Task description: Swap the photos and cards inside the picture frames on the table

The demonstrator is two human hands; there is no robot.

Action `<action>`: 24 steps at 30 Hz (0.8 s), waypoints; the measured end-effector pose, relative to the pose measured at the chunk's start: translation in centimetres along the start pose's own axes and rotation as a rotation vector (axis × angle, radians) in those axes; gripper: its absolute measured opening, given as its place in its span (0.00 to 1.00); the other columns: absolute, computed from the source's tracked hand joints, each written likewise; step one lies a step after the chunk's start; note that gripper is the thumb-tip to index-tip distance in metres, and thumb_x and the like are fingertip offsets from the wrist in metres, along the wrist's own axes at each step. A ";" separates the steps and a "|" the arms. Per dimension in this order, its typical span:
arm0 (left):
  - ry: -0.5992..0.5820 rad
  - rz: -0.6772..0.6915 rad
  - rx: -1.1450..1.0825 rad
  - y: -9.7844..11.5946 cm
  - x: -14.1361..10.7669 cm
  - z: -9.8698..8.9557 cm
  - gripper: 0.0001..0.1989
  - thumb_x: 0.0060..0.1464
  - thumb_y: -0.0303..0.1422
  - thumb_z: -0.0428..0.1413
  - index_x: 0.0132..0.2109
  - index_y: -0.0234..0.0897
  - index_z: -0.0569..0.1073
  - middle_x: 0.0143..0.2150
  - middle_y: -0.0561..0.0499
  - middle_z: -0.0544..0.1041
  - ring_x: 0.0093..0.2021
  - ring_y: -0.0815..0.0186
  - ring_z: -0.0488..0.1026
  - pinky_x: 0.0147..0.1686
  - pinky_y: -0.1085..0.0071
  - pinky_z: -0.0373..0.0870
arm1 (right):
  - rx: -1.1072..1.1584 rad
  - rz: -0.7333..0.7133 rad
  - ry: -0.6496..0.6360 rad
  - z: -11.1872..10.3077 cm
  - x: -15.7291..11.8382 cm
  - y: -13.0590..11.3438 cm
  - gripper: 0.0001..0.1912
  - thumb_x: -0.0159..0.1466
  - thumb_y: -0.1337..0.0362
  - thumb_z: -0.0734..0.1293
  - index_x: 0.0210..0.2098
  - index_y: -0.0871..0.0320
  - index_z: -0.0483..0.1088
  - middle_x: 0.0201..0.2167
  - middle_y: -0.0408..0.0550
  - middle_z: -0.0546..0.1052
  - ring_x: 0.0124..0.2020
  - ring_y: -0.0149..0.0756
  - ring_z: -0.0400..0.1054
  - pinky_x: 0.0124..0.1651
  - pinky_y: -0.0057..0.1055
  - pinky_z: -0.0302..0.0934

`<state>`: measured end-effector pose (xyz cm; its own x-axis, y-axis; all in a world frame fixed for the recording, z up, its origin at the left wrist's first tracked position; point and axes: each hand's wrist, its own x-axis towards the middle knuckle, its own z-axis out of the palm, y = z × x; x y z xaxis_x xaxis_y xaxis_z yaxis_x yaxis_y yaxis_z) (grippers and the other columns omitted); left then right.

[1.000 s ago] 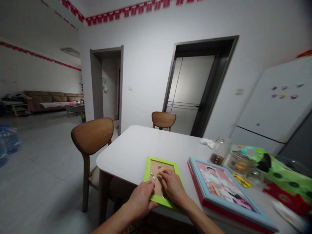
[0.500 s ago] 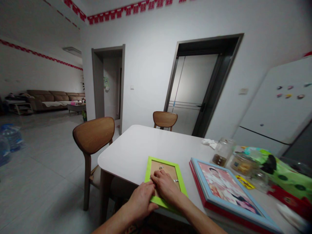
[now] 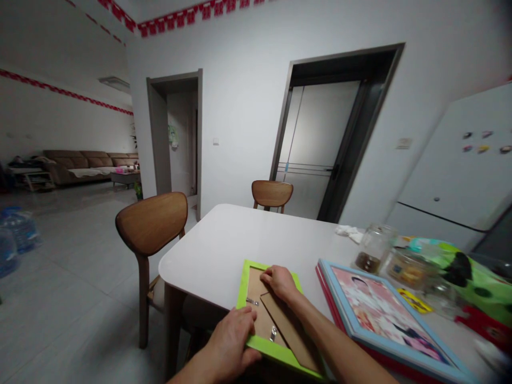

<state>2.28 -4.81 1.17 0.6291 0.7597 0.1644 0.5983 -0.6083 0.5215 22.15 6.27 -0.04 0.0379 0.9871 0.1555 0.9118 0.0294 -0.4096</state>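
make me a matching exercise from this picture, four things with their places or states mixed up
1. green frame
2. left hand
3. blue-framed picture
4. tall glass jar

a. lying on something red
b. back side up
c. dark contents at the bottom
d. on the green frame's near left corner

Pairs: 1-b, 2-d, 3-a, 4-c

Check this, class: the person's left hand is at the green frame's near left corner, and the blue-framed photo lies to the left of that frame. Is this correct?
Not quite: in the head view, the blue-framed photo lies to the right of the green frame. The left hand is at the green frame's near left corner, as stated.
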 end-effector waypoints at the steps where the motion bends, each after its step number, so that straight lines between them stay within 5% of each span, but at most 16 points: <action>1: -0.001 0.002 0.000 0.0 0.0 0.0 0.30 0.41 0.30 0.57 0.53 0.31 0.59 0.56 0.41 0.59 0.56 0.60 0.54 0.55 0.65 0.50 | 0.005 0.013 -0.003 0.1 0.3 0.0 0.10 0.52 0.61 0.61 0.24 0.58 0.72 0.23 0.45 0.74 0.23 0.27 0.63 0.26 0.24 0.49; 8: -0.023 -0.024 -0.003 0.4 -0.4 -0.2 0.30 0.41 0.30 0.57 0.53 0.30 0.59 0.56 0.40 0.60 0.56 0.58 0.54 0.55 0.65 0.50 | -0.017 0.152 0.072 0.4 2.0 0.3 0.07 0.50 0.62 0.63 0.25 0.60 0.69 0.24 0.48 0.73 0.24 0.30 0.62 0.24 0.25 0.48; 15: -0.066 -0.048 0.068 0.9 -0.7 -0.5 0.31 0.40 0.32 0.58 0.53 0.31 0.58 0.56 0.40 0.59 0.57 0.59 0.53 0.56 0.60 0.45 | 0.046 0.164 0.186 -0.2 0.9 0.1 0.10 0.51 0.61 0.63 0.31 0.59 0.67 0.28 0.51 0.74 0.31 0.36 0.66 0.30 0.28 0.53; 18: -0.119 0.022 0.134 2.1 0.2 -0.1 0.32 0.38 0.33 0.61 0.51 0.32 0.60 0.58 0.39 0.55 0.59 0.56 0.48 0.56 0.54 0.39 | 0.139 0.168 0.218 -0.9 0.5 0.3 0.11 0.54 0.60 0.60 0.30 0.60 0.68 0.26 0.51 0.74 0.29 0.35 0.67 0.32 0.28 0.55; 24: -0.164 0.071 0.171 3.6 1.8 1.7 0.26 0.42 0.29 0.56 0.50 0.30 0.60 0.58 0.38 0.54 0.58 0.55 0.50 0.56 0.57 0.45 | 0.407 0.104 0.244 -4.0 -1.5 0.2 0.14 0.54 0.58 0.57 0.29 0.60 0.69 0.28 0.49 0.74 0.27 0.33 0.67 0.30 0.27 0.59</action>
<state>6.40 -5.98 1.91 0.7361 0.6750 0.0503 0.6164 -0.6992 0.3621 23.89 4.17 3.24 0.2595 0.9240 0.2810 0.6662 0.0394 -0.7447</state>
